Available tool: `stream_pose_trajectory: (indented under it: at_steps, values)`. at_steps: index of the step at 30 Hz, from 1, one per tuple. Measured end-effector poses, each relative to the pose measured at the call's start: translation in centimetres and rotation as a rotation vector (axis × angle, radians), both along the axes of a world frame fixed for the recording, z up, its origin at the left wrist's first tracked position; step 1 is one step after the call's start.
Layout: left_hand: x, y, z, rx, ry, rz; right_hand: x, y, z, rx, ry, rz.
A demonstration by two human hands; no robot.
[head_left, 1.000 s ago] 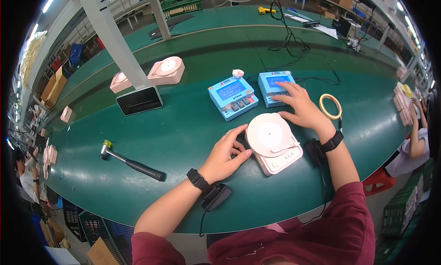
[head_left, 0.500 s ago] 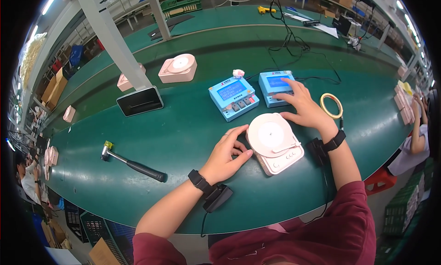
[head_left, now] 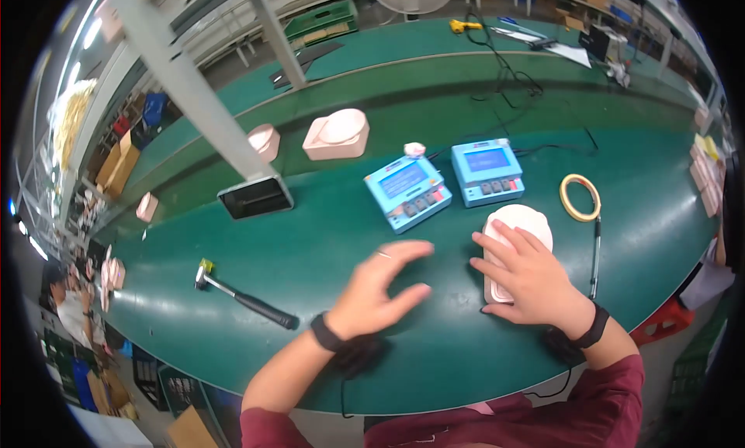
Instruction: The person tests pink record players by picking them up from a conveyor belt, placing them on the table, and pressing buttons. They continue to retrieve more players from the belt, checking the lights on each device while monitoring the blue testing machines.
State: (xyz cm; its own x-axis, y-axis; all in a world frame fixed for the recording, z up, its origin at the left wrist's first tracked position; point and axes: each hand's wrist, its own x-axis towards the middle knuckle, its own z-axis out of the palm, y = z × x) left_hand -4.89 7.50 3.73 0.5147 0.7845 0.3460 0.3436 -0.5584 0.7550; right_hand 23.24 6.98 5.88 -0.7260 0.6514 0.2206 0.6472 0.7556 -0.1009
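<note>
A small pale pink record-player-shaped device with a round white top rests on the green bench. My right hand spans it from above, fingers reaching over its left edge and thumb near its front, hiding most of its face. To its left, my left hand hovers over the bench with thumb and fingers apart, holding nothing. Beyond the hands stand two blue box-shaped testers, a left tester and a right tester, each with a screen and a row of dark keys.
A hammer lies at left, and a tape roll with a pen at right. A phone-like screen leans by the metal post. Another pink device sits farther back. Black cables cross the far bench.
The pink device has shifted right and turned, with my right hand now over it instead of at the right tester. My left hand has come off the device's left side. The view has shifted slightly.
</note>
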Motion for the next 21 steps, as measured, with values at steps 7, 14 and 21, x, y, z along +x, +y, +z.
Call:
stream_pose_trajectory:
  at_steps: [7, 14, 21]
  values:
    - [-5.9, 16.1, 6.0, 0.48, 0.472, 0.33, 1.0, -0.4, -0.7, -0.007, 0.032, 0.017]
    - [-8.5, 30.6, 1.7, 0.234, 0.805, 0.24, 0.9, -0.1, -1.0, 0.01, -0.011, 0.065]
    - [-4.1, 27.0, 5.2, 0.555, 0.895, 0.45, 1.1, -0.1, -1.2, 0.018, -0.029, 0.035]
